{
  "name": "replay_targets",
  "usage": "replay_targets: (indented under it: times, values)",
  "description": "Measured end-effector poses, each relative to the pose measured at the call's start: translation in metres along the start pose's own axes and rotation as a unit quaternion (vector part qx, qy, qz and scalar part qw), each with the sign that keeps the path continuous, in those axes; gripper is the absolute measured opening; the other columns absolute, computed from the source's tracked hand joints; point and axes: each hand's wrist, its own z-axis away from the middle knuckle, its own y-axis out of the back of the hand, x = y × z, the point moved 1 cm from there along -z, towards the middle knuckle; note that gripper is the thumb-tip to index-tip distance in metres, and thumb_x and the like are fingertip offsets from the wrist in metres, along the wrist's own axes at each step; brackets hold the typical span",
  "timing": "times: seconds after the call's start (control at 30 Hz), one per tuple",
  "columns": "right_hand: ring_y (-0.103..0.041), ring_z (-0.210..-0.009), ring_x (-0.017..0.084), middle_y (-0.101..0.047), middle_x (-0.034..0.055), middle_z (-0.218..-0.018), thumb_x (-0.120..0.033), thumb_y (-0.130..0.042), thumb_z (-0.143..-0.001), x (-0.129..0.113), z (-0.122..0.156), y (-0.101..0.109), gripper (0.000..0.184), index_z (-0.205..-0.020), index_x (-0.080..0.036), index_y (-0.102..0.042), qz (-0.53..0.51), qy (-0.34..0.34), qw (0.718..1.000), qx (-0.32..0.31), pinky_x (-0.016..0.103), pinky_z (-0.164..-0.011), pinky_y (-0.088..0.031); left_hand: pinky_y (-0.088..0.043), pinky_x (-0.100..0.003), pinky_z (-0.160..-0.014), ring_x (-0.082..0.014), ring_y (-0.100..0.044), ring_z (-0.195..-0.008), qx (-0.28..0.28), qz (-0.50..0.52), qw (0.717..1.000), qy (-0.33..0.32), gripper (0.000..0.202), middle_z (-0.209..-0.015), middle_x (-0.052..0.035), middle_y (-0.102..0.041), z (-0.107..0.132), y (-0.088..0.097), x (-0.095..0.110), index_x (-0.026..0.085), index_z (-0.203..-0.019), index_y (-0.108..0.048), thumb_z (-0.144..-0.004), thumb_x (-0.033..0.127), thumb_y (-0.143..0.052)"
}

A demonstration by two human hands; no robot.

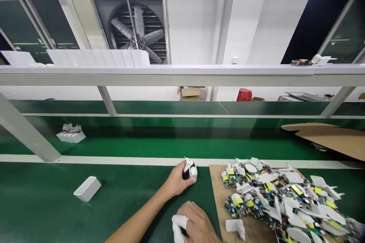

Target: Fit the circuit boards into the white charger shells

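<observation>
My left hand reaches forward over the green bench and is closed on a small white and black part, held just short of the white strip. My right hand rests lower, near the bottom edge, with its fingers curled round something white that I cannot make out. To the right of both hands lies a brown board heaped with green circuit boards and white plastic pieces. One white plastic piece lies apart, close to my right hand.
An empty white housing lies on the bench at left. A small stack of white parts sits on the green belt beyond. A cardboard sheet lies at far right. Overhead runs a white shelf with white boxes.
</observation>
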Motion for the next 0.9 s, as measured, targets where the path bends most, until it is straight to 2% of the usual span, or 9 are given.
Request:
replay_targets:
  times: [0.17, 0.27, 0.37, 0.43, 0.47, 0.57, 0.67, 0.77, 0.9]
  values:
    - [-0.061, -0.071, 0.019, -0.069, 0.0061, -0.087, -0.001, -0.051, -0.089, 0.006, 0.023, -0.011, 0.027, -0.106, -0.019, -0.061, -0.006, 0.004, 0.998, -0.058, 0.031, -0.064, -0.049, -0.053, -0.042, -0.109, -0.0312, -0.062, -0.129, 0.063, -0.071, 0.995, 0.003, 0.086, -0.146, -0.0136, -0.062, 0.029, 0.026, -0.008, 0.022, -0.147, -0.055, -0.069, 0.027, -0.090]
    - [-0.061, -0.071, 0.018, -0.068, 0.0041, -0.088, -0.001, -0.053, -0.091, 0.003, 0.033, -0.020, 0.026, -0.102, -0.022, -0.061, -0.013, -0.043, 0.996, -0.071, 0.031, -0.066, -0.049, -0.035, -0.056, -0.124, -0.0361, -0.047, -0.144, 0.165, -0.149, 0.974, 0.051, 0.063, -0.149, -0.0150, -0.058, 0.068, 0.087, -0.029, 0.022, -0.145, -0.057, -0.084, 0.029, -0.075]
    - [-0.060, -0.070, 0.019, -0.067, 0.0039, -0.085, -0.002, -0.054, -0.090, -0.009, 0.029, -0.016, 0.023, -0.100, -0.022, -0.061, -0.007, -0.035, 0.996, -0.084, 0.032, -0.065, -0.047, -0.019, -0.078, -0.120, -0.0520, -0.023, -0.154, 0.294, -0.226, 0.917, 0.144, 0.059, -0.155, -0.0307, -0.044, 0.116, 0.159, -0.059, 0.007, -0.146, -0.051, -0.094, 0.034, -0.060]
    - [-0.059, -0.074, 0.020, -0.068, 0.0053, -0.089, -0.003, -0.055, -0.087, -0.018, 0.018, -0.007, 0.023, -0.100, -0.020, -0.063, -0.002, 0.000, 0.994, -0.114, 0.033, -0.066, -0.048, -0.034, -0.081, -0.109, -0.0562, -0.034, -0.147, 0.350, -0.350, 0.827, 0.267, 0.060, -0.156, -0.0286, -0.046, 0.140, 0.194, -0.082, 0.011, -0.148, -0.050, -0.096, 0.040, -0.056]
    - [-0.059, -0.076, 0.021, -0.069, 0.0060, -0.091, -0.004, -0.056, -0.085, -0.022, 0.012, -0.003, 0.022, -0.099, -0.019, -0.064, -0.001, 0.011, 0.992, -0.124, 0.034, -0.067, -0.049, -0.042, -0.080, -0.100, -0.0581, -0.046, -0.137, 0.330, -0.342, 0.833, 0.285, 0.059, -0.148, -0.0318, -0.053, 0.145, 0.202, -0.093, 0.006, -0.145, -0.052, -0.094, 0.035, -0.056]
    - [-0.060, -0.081, 0.022, -0.071, 0.0059, -0.095, -0.009, -0.060, -0.085, -0.025, -0.004, 0.008, 0.018, -0.099, -0.019, -0.066, 0.006, -0.015, 0.989, -0.147, 0.035, -0.073, -0.052, -0.056, -0.062, -0.095, -0.0456, -0.065, -0.117, 0.258, -0.296, 0.885, 0.249, 0.050, -0.128, -0.0246, -0.067, 0.136, 0.184, -0.106, 0.006, -0.136, -0.059, -0.092, 0.029, -0.051]
    - [-0.062, -0.086, 0.022, -0.072, 0.0056, -0.100, -0.011, -0.059, -0.093, -0.020, -0.013, 0.019, 0.017, -0.107, -0.020, -0.066, 0.018, -0.057, 0.981, -0.183, 0.036, -0.081, -0.054, -0.055, -0.037, -0.104, -0.0284, -0.068, -0.118, 0.166, -0.233, 0.950, 0.125, 0.045, -0.129, -0.0093, -0.069, 0.111, 0.125, -0.074, 0.021, -0.135, -0.062, -0.093, 0.036, -0.054]
    - [-0.063, -0.093, 0.025, -0.073, 0.0090, -0.108, -0.011, -0.056, -0.097, -0.012, -0.018, 0.044, 0.019, -0.111, -0.018, -0.067, 0.046, -0.072, 0.975, -0.207, 0.040, -0.082, -0.055, -0.057, -0.034, -0.097, -0.0253, -0.069, -0.113, 0.054, -0.173, 0.983, -0.013, 0.046, -0.126, -0.0088, -0.066, 0.091, 0.074, -0.025, 0.023, -0.140, -0.061, -0.097, 0.031, -0.047]
    - [-0.062, -0.105, 0.028, -0.072, 0.0128, -0.120, -0.005, -0.051, -0.095, 0.000, -0.004, 0.092, 0.038, -0.129, -0.015, -0.065, 0.094, -0.128, 0.958, -0.238, 0.044, -0.088, -0.057, -0.057, -0.032, -0.073, -0.0243, -0.071, -0.091, -0.016, -0.151, 0.988, -0.004, 0.048, -0.128, -0.0106, -0.062, 0.087, 0.055, 0.000, 0.023, -0.142, -0.059, -0.097, 0.037, -0.052]
